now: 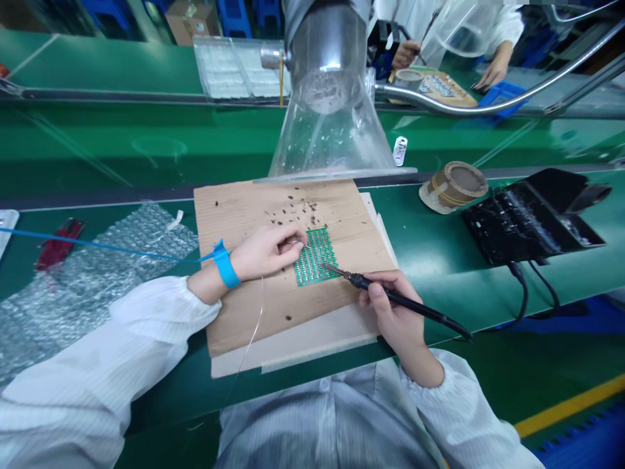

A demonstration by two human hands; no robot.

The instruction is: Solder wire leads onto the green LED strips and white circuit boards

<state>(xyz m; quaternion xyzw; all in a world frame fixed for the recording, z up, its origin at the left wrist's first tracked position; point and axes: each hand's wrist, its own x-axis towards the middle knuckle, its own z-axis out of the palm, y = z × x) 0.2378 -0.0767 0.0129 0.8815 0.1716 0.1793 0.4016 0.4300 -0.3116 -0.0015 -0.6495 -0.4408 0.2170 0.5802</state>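
Note:
A green circuit board (316, 258) with rows of small shiny pads lies on a sheet of brown cardboard (244, 319). My left hand (268, 251) is closed in a pinch at the board's left edge, holding thin solder wire (257, 322) whose tail hangs down over the cardboard. Around the left wrist sits a blue strap (225, 264) with a cord running left. My right hand (395, 309) grips a black soldering iron (385, 293) like a pen. Its metal tip reaches over the right part of the board; contact is too small to tell.
Above the board hangs a clear fume hood (334, 137). Dark crumbs dot the cardboard behind it. To the right stand a round tin (459, 185) and a black holder (527, 218) with cables. Bubble wrap (97, 273) covers the left. A co-worker's hands (495, 68) show across the bench.

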